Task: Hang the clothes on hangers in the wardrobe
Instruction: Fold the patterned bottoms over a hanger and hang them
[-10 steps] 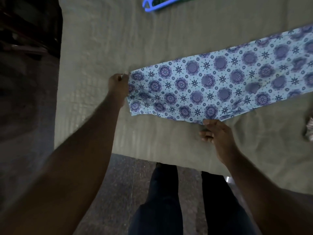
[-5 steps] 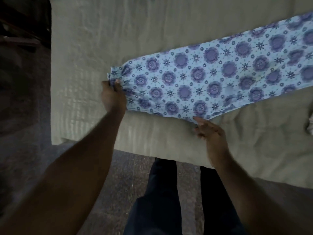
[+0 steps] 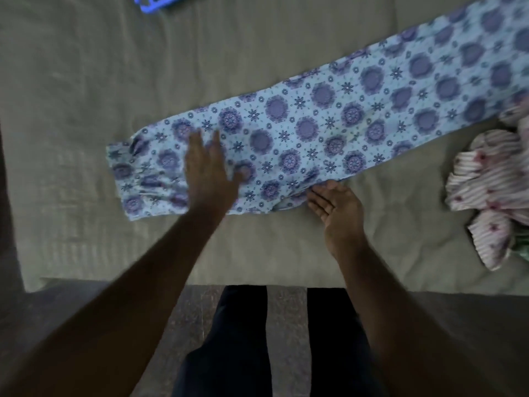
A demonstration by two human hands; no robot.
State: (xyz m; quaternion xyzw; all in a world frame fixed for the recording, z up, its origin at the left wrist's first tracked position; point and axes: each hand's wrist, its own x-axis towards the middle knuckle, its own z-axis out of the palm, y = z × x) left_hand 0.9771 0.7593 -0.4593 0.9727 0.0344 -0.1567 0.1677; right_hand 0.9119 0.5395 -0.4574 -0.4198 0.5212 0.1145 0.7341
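A long light-blue garment with purple medallion print (image 3: 343,116) lies flat across the bed, its gathered end at the left. My left hand (image 3: 210,173) lies flat on it near that end, fingers straight and spread. My right hand (image 3: 336,207) rests at the garment's near edge, fingers extended, fingertips touching or slightly under the hem. A blue plastic hanger (image 3: 154,2) shows partly at the top edge of the view.
The bed carries an olive-grey quilted cover (image 3: 86,81). A crumpled pink-and-white striped garment (image 3: 492,190) lies at the right. The bed's near edge runs just in front of my legs (image 3: 243,339), with dark floor on the left.
My left hand let go of the garment's gathered end and now lies flat on the cloth further right. The view came closer, bringing the striped garment and the hanger into sight.
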